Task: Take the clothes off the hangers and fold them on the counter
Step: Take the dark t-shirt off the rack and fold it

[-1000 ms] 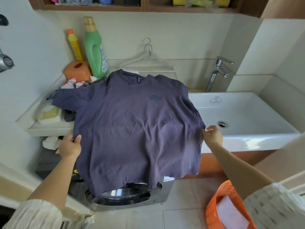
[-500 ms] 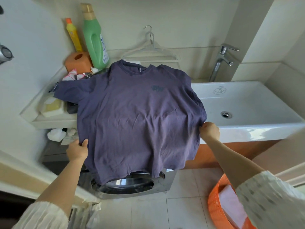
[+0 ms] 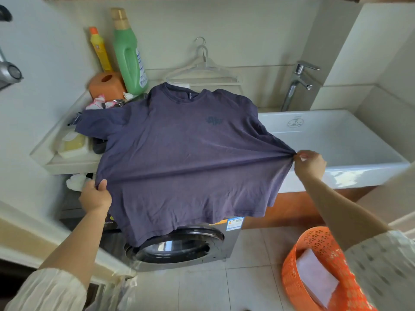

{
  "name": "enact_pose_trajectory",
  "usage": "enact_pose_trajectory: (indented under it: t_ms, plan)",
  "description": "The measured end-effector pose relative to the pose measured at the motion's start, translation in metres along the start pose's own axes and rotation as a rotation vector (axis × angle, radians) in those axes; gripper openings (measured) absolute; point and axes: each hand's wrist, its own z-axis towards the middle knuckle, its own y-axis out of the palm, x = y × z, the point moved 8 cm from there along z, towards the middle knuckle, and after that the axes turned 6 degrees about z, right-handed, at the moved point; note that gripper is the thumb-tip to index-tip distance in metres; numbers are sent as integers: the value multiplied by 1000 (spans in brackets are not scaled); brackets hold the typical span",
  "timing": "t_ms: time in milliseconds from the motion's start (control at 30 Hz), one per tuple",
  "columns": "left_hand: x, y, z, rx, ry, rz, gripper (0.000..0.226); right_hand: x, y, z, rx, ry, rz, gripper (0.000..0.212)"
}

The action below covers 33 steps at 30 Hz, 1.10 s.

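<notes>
Two hands stretch a dark purple short-sleeved T-shirt (image 3: 184, 153) taut across its middle: the left hand (image 3: 95, 196) clenches the garment's left side edge, thumb on top, forearm reaching up from below, while the right hand (image 3: 310, 164) pinches the opposite side edge between thumb and fingertips, arm extended over the white rectangular sink (image 3: 336, 140). Its collar and sleeves lie on the pale counter (image 3: 67, 163); its hem hangs over the grey front-loading washing machine (image 3: 179, 248). Clear plastic hangers (image 3: 203, 70) lean against the wall behind.
</notes>
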Motion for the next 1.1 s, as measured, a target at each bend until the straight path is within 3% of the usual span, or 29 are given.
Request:
enact_pose_trajectory:
  t_ms: [100, 267, 333, 433, 567, 667, 967, 1100]
  plan:
    - [-7, 8, -4, -42, -23, 52, 31, 16, 21, -7, -99, 143, 19, 19]
    - [-29, 24, -15, -111, 8, 104, 36, 64, 66, -44, -293, 339, 268, 23]
    - [-34, 25, -17, -113, 18, 102, 35, 73, 74, -56, -366, 340, 259, 17]
    - [-35, 24, -23, -129, 63, 161, 37, 80, 74, -64, -430, 274, 28, 9]
    - [-37, 14, -23, -71, 47, 138, 36, 73, 48, -53, -282, 172, -122, 16]
    - [-37, 6, -21, -10, 38, 116, 36, 67, 37, -48, -213, 141, -97, 26]
    - [-56, 21, -55, -9, -17, 58, 34, 109, 91, -92, -566, 373, 32, 6]
    - [-72, 27, -63, -61, -84, 12, 36, 135, 97, -98, -623, 345, -143, 21]
